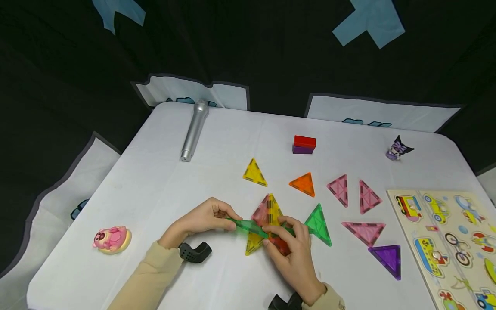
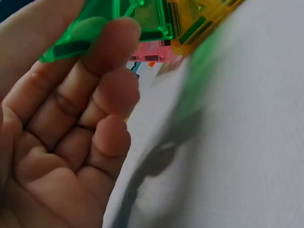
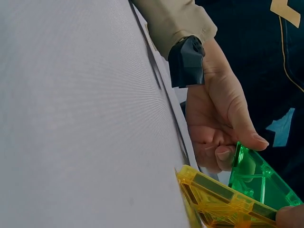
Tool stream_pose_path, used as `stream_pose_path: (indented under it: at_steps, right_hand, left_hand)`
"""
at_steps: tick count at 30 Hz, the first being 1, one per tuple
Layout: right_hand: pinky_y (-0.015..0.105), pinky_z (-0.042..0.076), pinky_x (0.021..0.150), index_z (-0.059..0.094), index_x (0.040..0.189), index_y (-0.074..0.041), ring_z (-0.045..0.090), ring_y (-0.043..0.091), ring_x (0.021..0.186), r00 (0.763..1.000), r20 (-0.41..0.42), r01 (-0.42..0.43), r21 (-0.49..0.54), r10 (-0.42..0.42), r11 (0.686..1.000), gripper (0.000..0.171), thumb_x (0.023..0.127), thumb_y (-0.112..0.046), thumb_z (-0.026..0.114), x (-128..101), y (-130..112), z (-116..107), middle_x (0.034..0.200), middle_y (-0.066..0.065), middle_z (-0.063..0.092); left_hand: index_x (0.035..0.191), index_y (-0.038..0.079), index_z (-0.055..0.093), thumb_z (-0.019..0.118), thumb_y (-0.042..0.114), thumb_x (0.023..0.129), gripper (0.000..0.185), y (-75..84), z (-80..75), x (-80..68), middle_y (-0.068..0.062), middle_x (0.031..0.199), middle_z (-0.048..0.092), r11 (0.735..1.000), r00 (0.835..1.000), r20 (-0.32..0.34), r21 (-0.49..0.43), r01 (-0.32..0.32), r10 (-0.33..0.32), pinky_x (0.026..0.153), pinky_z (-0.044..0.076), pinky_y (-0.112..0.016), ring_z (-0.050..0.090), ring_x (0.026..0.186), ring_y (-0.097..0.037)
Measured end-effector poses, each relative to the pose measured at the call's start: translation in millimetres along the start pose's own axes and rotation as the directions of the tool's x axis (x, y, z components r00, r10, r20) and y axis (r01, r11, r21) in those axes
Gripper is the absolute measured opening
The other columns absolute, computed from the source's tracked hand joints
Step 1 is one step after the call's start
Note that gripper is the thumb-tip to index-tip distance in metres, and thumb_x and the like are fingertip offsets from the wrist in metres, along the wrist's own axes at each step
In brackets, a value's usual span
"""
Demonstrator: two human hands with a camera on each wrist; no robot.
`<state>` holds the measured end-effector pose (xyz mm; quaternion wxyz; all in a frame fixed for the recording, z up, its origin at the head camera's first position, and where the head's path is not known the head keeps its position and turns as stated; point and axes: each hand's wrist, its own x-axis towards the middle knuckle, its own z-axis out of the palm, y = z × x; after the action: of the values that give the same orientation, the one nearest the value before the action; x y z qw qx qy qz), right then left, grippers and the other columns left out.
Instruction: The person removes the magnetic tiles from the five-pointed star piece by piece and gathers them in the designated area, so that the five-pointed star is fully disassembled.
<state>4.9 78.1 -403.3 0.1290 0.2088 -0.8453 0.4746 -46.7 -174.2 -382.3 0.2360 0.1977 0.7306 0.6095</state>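
Looks like the person is mid-build with the magnetic tiles — both hands are on a green triangle tile (image 1: 252, 227) held flat-ish and tilted between them, right over a little cluster of joined tiles on the tabletop (image 1: 162, 181). The left hand (image 1: 201, 221) pinches the tile's left end, thumb on top and fingers curled underneath, which the left wrist view shows pretty clearly; the right hand (image 1: 292, 252) grips the other end with fingers curled over it and seems to be steadying the cluster too, though exactly which fingers touch what is hard to tell. That cluster sits just under and between the hands: a yellow triangle tile (image 1: 274, 210) and a pink triangle tile (image 1: 261, 212) leaning up together beyond the fingers, another yellow piece (image 1: 252, 243) lying on the near side, and something red (image 1: 280, 245) tucked under the right hand. A second green triangle (image 1: 318, 224) stands just to the right of the right hand, touching or nearly touching the cluster — can't say which. So the step in hand reads as fitting the held tile onto the build, and it isn't seated yet. The next move probably calls for lining its edge up with a yellow edge so the magnets catch, gently, since the leaning pieces look easy to knock flat. Loose orange (image 1: 303, 184), pink (image 1: 339, 189) and purple (image 1: 387, 258) triangles lie further out past the right hand.
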Motion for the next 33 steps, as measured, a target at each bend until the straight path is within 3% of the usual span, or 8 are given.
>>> stream_pose_path:
  at_steps: [8,13,15,18,21,23,28,33]
  right_hand:
    - [0.045,0.023,0.08,0.068,0.097,-0.024,0.036,0.023,0.106,1.0,-0.011,0.015,0.001,-0.015,1.0,0.024,0.076,-0.015,0.073,1,-1,0,0.116,0.006,0.049]
    - [0.045,0.023,0.081,0.068,0.097,-0.025,0.036,0.023,0.106,1.0,-0.017,0.014,-0.005,-0.014,1.0,0.025,0.075,-0.014,0.074,1,0,0,0.115,0.005,0.05]
    - [0.045,0.023,0.08,0.068,0.097,-0.026,0.036,0.022,0.106,1.0,-0.018,0.01,-0.005,-0.01,1.0,0.025,0.075,-0.014,0.074,1,0,0,0.115,0.004,0.05]
    - [0.044,0.023,0.08,0.068,0.096,-0.026,0.036,0.022,0.105,1.0,-0.021,0.011,-0.005,-0.011,1.0,0.026,0.074,-0.014,0.075,1,0,-1,0.115,0.004,0.05]
    - [0.044,0.023,0.079,0.068,0.096,-0.026,0.036,0.021,0.105,1.0,-0.023,0.016,-0.006,-0.016,1.0,0.026,0.074,-0.014,0.075,1,-1,-1,0.115,0.004,0.051]
    - [0.043,0.024,0.079,0.068,0.096,-0.025,0.036,0.021,0.104,1.0,-0.023,0.013,-0.007,-0.013,1.0,0.026,0.074,-0.014,0.075,1,-1,-1,0.114,0.004,0.051]
    - [0.043,0.024,0.079,0.068,0.096,-0.025,0.036,0.022,0.104,1.0,-0.017,0.012,-0.015,-0.012,1.0,0.025,0.074,-0.014,0.074,1,-1,-1,0.114,0.004,0.05]
    - [0.044,0.023,0.08,0.068,0.096,-0.025,0.036,0.022,0.105,1.0,-0.012,0.012,-0.012,-0.012,1.0,0.024,0.075,-0.015,0.074,1,0,0,0.114,0.004,0.05]
  left_hand:
    - [0.098,-0.011,0.063,0.066,0.002,0.081,0.021,1.3,-6.8,-5.2,-0.007,0.09,0.067,0.994,0.993,0.047,-0.042,-0.106,0.108,0.06,0.043,-0.02,0.053,0.068,-0.007]
    - [0.102,-0.013,0.06,0.067,0.005,0.08,0.029,3.8,-15.3,-8.8,-0.003,0.092,0.067,0.991,0.977,-0.175,-0.022,-0.131,0.125,0.055,0.04,-0.021,0.05,0.063,-0.006]
    - [0.104,-0.01,0.061,0.067,0.006,0.08,0.03,2.4,-16.5,-6.9,-0.004,0.095,0.067,0.996,0.941,-0.328,0.015,-0.087,0.087,0.058,0.044,-0.021,0.055,0.068,-0.007]
    - [0.105,-0.004,0.064,0.07,0.008,0.078,0.03,-1.4,-16.2,-2.5,-0.009,0.101,0.066,0.996,0.839,-0.542,0.084,-0.011,0.055,0.064,0.047,-0.022,0.06,0.077,-0.01]
    - [0.104,-0.004,0.065,0.071,0.007,0.077,0.029,7.5,-11.4,-1.2,-0.016,0.101,0.065,0.984,0.741,-0.67,0.16,0.071,0.055,0.061,0.045,-0.02,0.058,0.072,-0.01]
    - [0.103,-0.002,0.066,0.072,0.01,0.077,0.029,4.1,-12.9,0.0,-0.016,0.098,0.065,0.975,0.706,-0.706,0.194,0.111,0.06,0.059,0.044,-0.02,0.056,0.07,-0.012]
    - [0.112,0.006,0.064,0.07,0.019,0.08,0.036,-14.5,-20.6,5.1,-0.011,0.095,0.066,0.934,0.682,-0.726,0.298,0.198,0.087,0.057,0.042,-0.023,0.055,0.068,-0.017]
    - [0.127,0.002,0.05,0.065,0.012,0.084,0.046,-11.6,-16.6,7.8,-0.016,0.111,0.061,0.868,0.707,-0.691,0.434,0.24,0.151,0.063,0.045,-0.032,0.056,0.08,-0.028]
